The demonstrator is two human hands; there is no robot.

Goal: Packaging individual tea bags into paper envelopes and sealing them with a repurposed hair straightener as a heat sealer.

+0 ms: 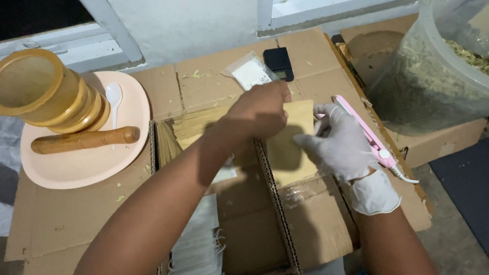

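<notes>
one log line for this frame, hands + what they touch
left hand: bare, on tan envelope | right hand: gloved, gripping envelope edge | pink sealer: beside right hand | wooden mortar and pestle: on plate

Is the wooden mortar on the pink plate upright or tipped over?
Tipped: the wooden mortar lies on its side on the pink plate, its open mouth facing the camera.
</notes>
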